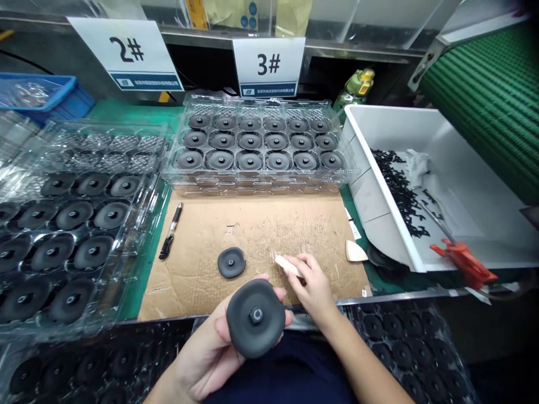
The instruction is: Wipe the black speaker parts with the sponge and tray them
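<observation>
My left hand point(210, 350) grips a round black rubber disc point(255, 318) with a small hub at its centre, held up over my lap. My right hand point(310, 283) is closed on a small cream-coloured scraper point(286, 265), its tip pointing left, just right of and above the disc. Another black disc point(231, 262) lies flat on the scratched cardboard sheet point(252, 224) in front of me.
A clear tray point(261, 146) filled with black discs stands behind the cardboard, another clear tray point(63, 219) at the left. A black pen point(170, 231) lies by the cardboard's left edge. A white bin point(442, 185) with black scraps and red-handled pliers point(461, 259) sits right.
</observation>
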The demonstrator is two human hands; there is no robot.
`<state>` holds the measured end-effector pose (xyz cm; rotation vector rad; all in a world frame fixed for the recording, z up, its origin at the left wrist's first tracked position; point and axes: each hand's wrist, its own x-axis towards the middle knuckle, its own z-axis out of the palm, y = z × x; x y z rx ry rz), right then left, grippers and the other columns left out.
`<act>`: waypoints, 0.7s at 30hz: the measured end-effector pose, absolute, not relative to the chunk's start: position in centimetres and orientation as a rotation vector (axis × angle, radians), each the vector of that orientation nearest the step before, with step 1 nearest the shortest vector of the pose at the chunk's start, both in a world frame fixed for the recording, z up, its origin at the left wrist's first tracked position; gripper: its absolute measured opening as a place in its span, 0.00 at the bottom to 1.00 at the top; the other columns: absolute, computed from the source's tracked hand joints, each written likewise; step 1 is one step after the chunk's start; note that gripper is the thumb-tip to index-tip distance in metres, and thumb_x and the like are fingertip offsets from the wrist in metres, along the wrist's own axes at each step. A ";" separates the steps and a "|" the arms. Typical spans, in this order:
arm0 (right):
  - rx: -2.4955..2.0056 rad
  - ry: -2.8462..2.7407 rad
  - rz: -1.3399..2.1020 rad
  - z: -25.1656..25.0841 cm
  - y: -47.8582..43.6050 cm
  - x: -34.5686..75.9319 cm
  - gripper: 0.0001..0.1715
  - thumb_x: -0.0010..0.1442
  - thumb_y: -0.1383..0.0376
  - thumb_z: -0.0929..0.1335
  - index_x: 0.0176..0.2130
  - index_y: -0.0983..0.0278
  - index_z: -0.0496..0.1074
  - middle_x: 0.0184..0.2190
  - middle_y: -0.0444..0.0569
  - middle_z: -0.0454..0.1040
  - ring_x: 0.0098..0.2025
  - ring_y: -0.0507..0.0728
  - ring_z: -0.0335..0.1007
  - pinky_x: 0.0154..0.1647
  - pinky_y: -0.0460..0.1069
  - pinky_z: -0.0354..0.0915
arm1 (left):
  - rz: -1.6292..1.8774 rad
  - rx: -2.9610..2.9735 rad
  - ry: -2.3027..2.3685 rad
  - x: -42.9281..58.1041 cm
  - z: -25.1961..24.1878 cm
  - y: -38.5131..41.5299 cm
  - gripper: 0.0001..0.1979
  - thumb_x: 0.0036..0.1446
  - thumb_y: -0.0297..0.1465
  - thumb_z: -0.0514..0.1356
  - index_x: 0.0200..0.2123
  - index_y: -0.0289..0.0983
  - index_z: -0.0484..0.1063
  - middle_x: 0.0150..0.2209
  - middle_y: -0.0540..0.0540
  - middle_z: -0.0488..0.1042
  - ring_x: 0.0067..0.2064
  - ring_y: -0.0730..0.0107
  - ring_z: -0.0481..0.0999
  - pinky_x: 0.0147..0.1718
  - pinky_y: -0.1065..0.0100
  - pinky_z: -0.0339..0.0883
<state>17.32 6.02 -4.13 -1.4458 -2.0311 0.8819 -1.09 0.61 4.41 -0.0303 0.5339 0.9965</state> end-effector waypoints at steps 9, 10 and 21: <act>-1.268 -2.033 1.094 -2.6 4.5 17.0 0.17 0.60 0.70 0.62 0.48 0.60 0.69 0.36 0.47 0.74 0.36 0.53 0.71 0.36 0.47 0.68 | 1.092 0.045 0.728 -1.3 3.8 0.1 0.29 0.41 0.36 0.67 0.49 0.43 0.69 0.51 0.45 0.72 0.51 0.56 0.71 0.50 0.65 0.64; -1.292 -2.005 1.089 -1.6 4.8 17.1 0.17 0.60 0.69 0.61 0.49 0.60 0.68 0.37 0.48 0.73 0.36 0.54 0.71 0.35 0.47 0.68 | 1.105 0.067 0.736 -1.2 3.8 0.2 0.29 0.40 0.36 0.68 0.49 0.43 0.69 0.51 0.45 0.72 0.51 0.56 0.71 0.50 0.66 0.65; -0.736 -2.250 1.014 8.8 4.8 12.3 0.17 0.61 0.71 0.60 0.49 0.66 0.65 0.36 0.49 0.73 0.34 0.54 0.67 0.36 0.49 0.64 | 1.304 0.135 0.881 -0.5 4.3 0.4 0.26 0.42 0.31 0.68 0.47 0.46 0.70 0.46 0.51 0.75 0.45 0.65 0.75 0.45 0.71 0.68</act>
